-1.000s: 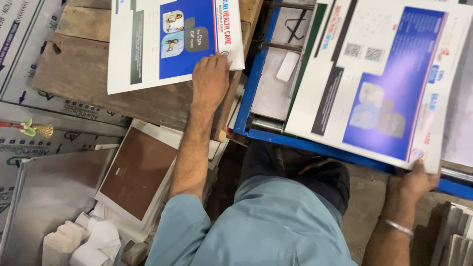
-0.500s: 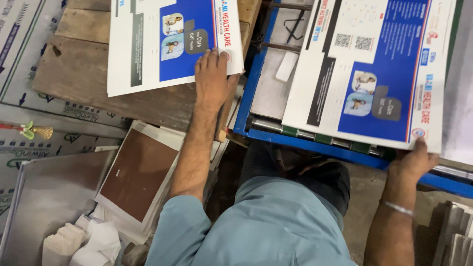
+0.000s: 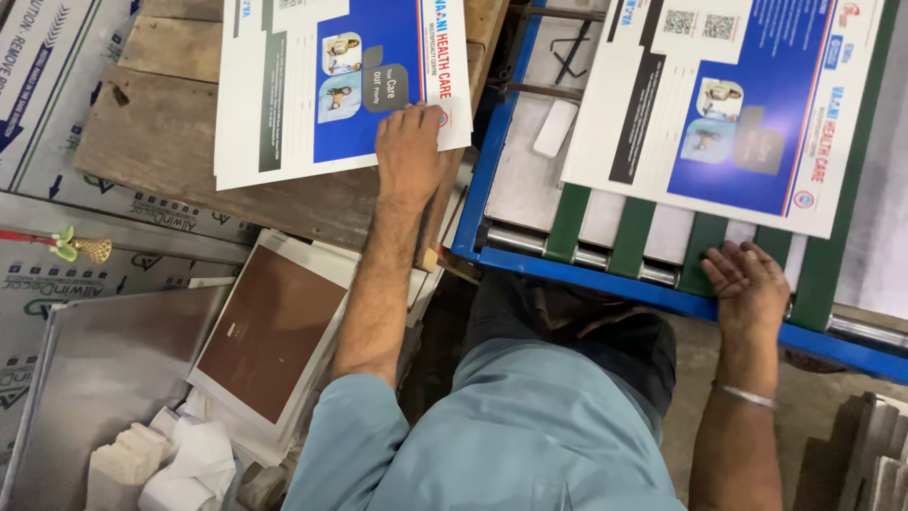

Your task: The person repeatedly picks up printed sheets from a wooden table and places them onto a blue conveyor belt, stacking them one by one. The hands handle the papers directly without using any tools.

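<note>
At the far left lies a metal plate (image 3: 90, 378), with a brown-faced board (image 3: 274, 331) just beside it. Above them a stack of printed sheets (image 3: 312, 95) rests on a wooden table (image 3: 189, 180). The left hand (image 3: 409, 151) lies flat on the stack's near right corner, fingers together, pressing rather than pinching, so the next sheet looks not yet lifted. Further right, one printed sheet (image 3: 719, 104) already lies on the green belts (image 3: 567, 222) of the blue-framed machine (image 3: 586, 274). The right hand (image 3: 747, 279) rests spread and empty on the frame's edge, just below that sheet.
</note>
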